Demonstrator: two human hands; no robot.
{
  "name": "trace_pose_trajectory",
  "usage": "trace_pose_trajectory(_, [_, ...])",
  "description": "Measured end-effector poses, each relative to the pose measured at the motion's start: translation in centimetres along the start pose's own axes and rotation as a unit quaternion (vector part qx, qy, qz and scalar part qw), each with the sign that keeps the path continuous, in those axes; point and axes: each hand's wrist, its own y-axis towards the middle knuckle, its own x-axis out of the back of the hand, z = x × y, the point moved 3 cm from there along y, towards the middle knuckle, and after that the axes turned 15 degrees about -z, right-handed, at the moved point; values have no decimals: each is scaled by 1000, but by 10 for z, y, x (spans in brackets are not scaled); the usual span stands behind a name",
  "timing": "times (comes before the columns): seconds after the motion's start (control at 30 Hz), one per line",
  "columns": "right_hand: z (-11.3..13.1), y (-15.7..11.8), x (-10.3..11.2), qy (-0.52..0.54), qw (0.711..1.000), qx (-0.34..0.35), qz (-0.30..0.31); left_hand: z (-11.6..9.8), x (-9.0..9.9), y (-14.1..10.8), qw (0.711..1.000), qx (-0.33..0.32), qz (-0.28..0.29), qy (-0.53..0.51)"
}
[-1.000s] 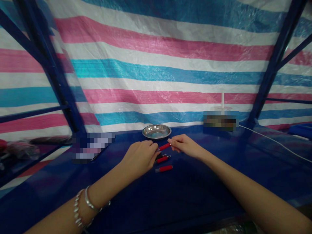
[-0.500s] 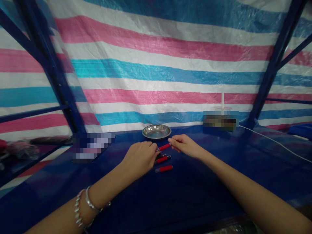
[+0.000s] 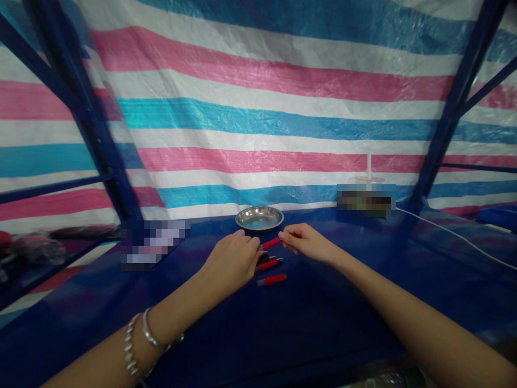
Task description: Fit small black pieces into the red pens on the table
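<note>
A red pen (image 3: 271,243) is held between my two hands, just in front of the metal dish. My right hand (image 3: 302,237) pinches its right end between thumb and fingers. My left hand (image 3: 234,257) closes around its left end, and its fingertips are mostly hidden behind the back of the hand. Under the left hand's fingers another red pen (image 3: 270,264) with a silver clip lies on the blue table, beside dark pen parts that I cannot make out clearly. Nearer to me lies a short red pen barrel (image 3: 274,279) with a clear left end, apart from both hands.
The shallow metal dish (image 3: 259,219) stands at the table's (image 3: 323,323) back edge. A blurred-out flat item (image 3: 155,245) lies at left. At back right is a cup with a straw (image 3: 369,167), partly blurred out, and a white cable (image 3: 452,231). Blue posts and a striped sheet stand behind.
Both hands stay nearly in place. The red pen between them has shifted very slightly left, and the left hand's knuckles have risen a little.
</note>
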Motion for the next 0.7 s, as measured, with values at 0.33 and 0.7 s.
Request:
trace_pose_trajectory(0.33, [-1,1,1,29,999,0,-15,-2,2,2,1000,5,-1,-20])
trace_pose_trajectory(0.7, [1,0,1,10,1000,-1,-1,-3,3,2,1000,9,5,-7])
